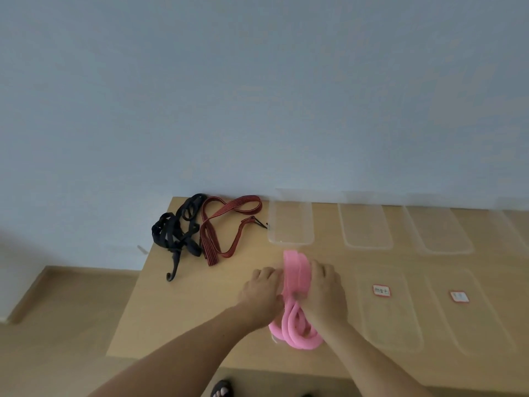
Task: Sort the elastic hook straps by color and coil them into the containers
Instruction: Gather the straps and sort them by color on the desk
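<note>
Right at the centre, both sets of fingers are curled in on the pink elastic strap (296, 270): the left hand's fingers (270, 273) close against its left edge, and the right hand's fingers (320, 267) wrap over its right side. So the left hand (262, 292) and right hand (325, 295) hold the same folded bundle between them. Its flat loops stand up above the knuckles, and more pink coils spill onto the wooden table (177, 310) below the wrists. Moving outward, the nearest clear container (290, 239) sits just beyond the bundle against the wall. Three more run rightward along the back edge, the next one (367, 245) right beside it. To the right of the hands lie two flat clear lids, the nearer lid (389, 325) and the farther lid (475, 328), each bearing a red-bordered label; the writing is too blurred to read. Over on the left, the red striped strap (229, 202) loops loosely, its hook end pointing toward the first container. The black strap (174, 233) lies tangled just beside it, one hook trailing toward the table's near-left side.
</note>
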`<state>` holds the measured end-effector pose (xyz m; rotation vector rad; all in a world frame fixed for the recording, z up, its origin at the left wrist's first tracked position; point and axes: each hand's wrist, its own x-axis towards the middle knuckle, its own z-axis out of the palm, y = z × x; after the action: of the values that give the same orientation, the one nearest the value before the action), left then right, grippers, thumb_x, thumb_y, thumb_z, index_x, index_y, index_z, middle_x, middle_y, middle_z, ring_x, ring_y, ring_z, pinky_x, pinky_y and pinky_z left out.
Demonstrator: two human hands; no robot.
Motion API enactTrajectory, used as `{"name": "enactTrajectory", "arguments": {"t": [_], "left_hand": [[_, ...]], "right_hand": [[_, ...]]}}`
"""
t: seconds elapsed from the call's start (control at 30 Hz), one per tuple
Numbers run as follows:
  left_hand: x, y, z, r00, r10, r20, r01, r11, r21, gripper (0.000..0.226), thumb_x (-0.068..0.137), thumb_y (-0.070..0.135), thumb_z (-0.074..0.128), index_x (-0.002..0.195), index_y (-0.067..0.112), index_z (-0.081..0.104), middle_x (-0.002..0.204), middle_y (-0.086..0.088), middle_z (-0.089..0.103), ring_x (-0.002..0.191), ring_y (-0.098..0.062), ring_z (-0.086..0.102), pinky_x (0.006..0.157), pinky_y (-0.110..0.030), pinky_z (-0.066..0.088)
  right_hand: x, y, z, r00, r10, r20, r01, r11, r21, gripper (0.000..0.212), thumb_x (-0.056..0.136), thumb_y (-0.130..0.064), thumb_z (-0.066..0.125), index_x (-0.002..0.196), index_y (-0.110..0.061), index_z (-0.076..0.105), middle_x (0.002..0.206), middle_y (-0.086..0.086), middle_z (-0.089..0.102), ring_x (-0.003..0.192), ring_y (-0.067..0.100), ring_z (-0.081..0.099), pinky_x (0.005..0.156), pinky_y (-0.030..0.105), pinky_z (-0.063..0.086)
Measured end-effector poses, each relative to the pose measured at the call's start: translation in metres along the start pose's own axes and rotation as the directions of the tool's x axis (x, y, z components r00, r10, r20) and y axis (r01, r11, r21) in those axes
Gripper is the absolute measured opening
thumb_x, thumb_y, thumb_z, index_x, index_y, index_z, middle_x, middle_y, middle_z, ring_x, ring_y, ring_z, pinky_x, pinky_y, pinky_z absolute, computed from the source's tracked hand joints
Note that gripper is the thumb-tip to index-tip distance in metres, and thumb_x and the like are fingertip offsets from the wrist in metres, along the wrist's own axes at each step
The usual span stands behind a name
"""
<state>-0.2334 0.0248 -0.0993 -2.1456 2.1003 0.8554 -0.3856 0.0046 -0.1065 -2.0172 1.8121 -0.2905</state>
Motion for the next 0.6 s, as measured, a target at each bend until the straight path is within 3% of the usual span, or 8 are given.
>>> {"name": "enactTrajectory", "arguments": {"t": [0.1,0.17,0.27,0.33,0.47,0.6], "left_hand": [[-0.001,-0.008,-0.005,0.998,0.03,0.049,-0.031,0.999,0.025,0.051,0.096,0.03,0.051,0.145,0.02,0.04,0.15,0.001,0.036,0.134,-0.021,0.033,0.107,-0.036,0.039],[0.0,-0.014,-0.014,0.997,0.055,0.045,-0.054,0.998,-0.008,0.052,0.095,0.029,0.052,0.145,0.02,0.042,0.151,0.001,0.037,0.136,-0.02,0.032,0.11,-0.037,0.038],[0.001,-0.03,-0.038,0.992,0.049,-0.116,-0.056,0.996,-0.062,0.048,0.094,0.026,0.052,0.142,0.023,0.047,0.147,0.004,0.042,0.135,-0.016,0.037,0.108,-0.034,0.039],[-0.002,-0.049,-0.06,0.97,0.002,-0.242,-0.029,0.994,-0.107,0.046,0.094,0.024,0.051,0.139,0.023,0.05,0.144,0.005,0.045,0.132,-0.017,0.04,0.106,-0.034,0.04],[-0.011,-0.101,-0.104,0.913,-0.112,-0.393,0.047,0.984,-0.171,0.043,0.093,0.019,0.049,0.135,0.019,0.054,0.138,0.005,0.049,0.131,-0.017,0.038,0.105,-0.032,0.038],[-0.02,-0.151,-0.128,0.86,-0.198,-0.471,0.087,0.965,-0.246,0.036,0.092,0.013,0.049,0.126,0.02,0.06,0.132,0.006,0.053,0.127,-0.018,0.043,0.099,-0.029,0.04]], "right_hand": [[0.004,0.004,-0.003,0.994,-0.017,0.112,0.022,0.999,-0.046,0.064,0.086,-0.045,0.063,0.141,-0.022,0.039,0.128,-0.003,0.048,0.114,0.017,0.048,0.088,0.025,0.043],[0.008,-0.001,-0.01,0.994,-0.026,0.104,0.037,0.994,-0.105,0.056,0.086,-0.045,0.062,0.134,-0.022,0.044,0.127,-0.002,0.05,0.113,0.018,0.048,0.088,0.025,0.042],[0.017,-0.024,-0.022,0.986,-0.153,-0.062,0.144,0.981,-0.127,0.044,0.087,-0.037,0.062,0.126,-0.017,0.053,0.126,0.002,0.051,0.111,0.023,0.049,0.088,0.031,0.044],[0.026,-0.05,-0.022,0.959,-0.271,-0.084,0.266,0.962,-0.068,0.045,0.087,-0.032,0.063,0.128,-0.015,0.055,0.126,0.003,0.052,0.113,0.026,0.048,0.092,0.034,0.044],[0.047,-0.11,0.001,0.915,-0.391,0.102,0.394,0.919,-0.006,0.041,0.09,-0.033,0.057,0.127,-0.016,0.051,0.128,0.001,0.049,0.12,0.022,0.044,0.097,0.03,0.041],[0.07,-0.163,0.038,0.914,-0.353,0.198,0.372,0.926,-0.067,0.038,0.089,-0.039,0.054,0.117,-0.014,0.053,0.124,0.005,0.05,0.118,0.025,0.045,0.091,0.034,0.043]]}}
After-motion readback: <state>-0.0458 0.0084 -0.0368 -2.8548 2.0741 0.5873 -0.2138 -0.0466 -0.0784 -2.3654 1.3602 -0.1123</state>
